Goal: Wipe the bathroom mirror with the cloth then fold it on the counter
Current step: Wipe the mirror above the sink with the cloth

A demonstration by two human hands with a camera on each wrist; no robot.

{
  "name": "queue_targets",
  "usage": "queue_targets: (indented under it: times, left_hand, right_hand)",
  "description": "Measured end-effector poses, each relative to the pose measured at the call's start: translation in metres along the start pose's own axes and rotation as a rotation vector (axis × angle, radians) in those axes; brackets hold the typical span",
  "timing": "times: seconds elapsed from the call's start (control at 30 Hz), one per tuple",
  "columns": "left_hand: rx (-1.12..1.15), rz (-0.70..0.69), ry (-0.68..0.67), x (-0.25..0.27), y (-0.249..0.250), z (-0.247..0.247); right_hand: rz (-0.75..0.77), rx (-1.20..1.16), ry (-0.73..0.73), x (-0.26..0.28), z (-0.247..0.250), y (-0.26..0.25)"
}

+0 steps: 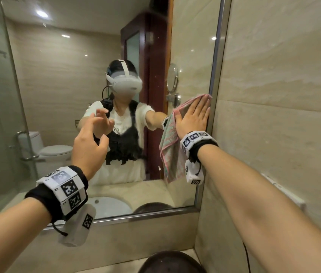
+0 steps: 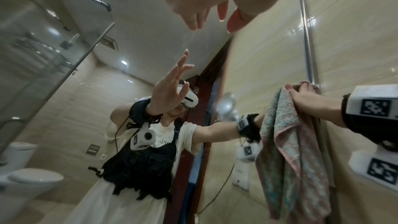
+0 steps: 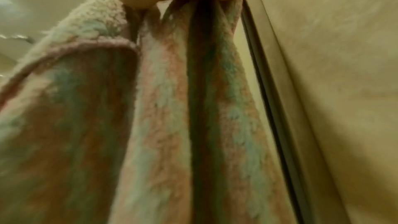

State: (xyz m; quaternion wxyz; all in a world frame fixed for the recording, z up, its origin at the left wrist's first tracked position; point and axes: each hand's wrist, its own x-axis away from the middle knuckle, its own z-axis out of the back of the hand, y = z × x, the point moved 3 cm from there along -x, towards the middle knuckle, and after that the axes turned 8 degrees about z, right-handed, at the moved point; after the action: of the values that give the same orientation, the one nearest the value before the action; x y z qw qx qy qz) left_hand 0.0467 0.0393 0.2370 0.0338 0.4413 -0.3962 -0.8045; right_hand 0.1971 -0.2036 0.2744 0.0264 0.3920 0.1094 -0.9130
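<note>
A pink and pale green fluffy cloth (image 1: 170,152) hangs against the mirror (image 1: 67,85) beside its right metal frame. My right hand (image 1: 194,115) lies flat on the cloth's upper part, fingers straight and together, pressing it to the glass. The cloth (image 2: 295,151) drapes below that hand (image 2: 305,98) in the left wrist view. Close folds of the cloth (image 3: 172,108) fill the right wrist view. My left hand (image 1: 90,142) hovers in front of the mirror's middle with fingers spread and relaxed, holding nothing. From its own wrist view that hand (image 2: 215,14) shows loosely parted fingers.
The mirror's metal frame (image 1: 215,75) meets a beige tiled wall (image 1: 283,85) on the right. A beige counter (image 1: 116,266) runs below, with a dark round object (image 1: 169,263) on it. The mirror reflects a toilet, glass shower screen and sink.
</note>
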Motion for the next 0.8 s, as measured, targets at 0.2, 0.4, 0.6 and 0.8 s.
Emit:
queue_targets:
  times: [0.2, 0.4, 0.6, 0.8]
  left_hand:
    - [0.015, -0.037, 0.014, -0.008, 0.001, 0.004]
    - [0.015, -0.053, 0.032, -0.023, -0.009, 0.006]
    - [-0.006, -0.048, 0.066, -0.044, -0.002, 0.005]
    - [0.041, -0.056, 0.088, -0.043, 0.011, -0.002]
  right_hand:
    - [0.108, -0.011, 0.069, -0.086, 0.079, -0.024]
    - [0.139, -0.020, 0.100, -0.127, 0.109, -0.042]
    - [0.244, 0.059, 0.065, -0.101, 0.089, -0.039]
    - [0.373, 0.121, 0.053, -0.052, 0.059, -0.054]
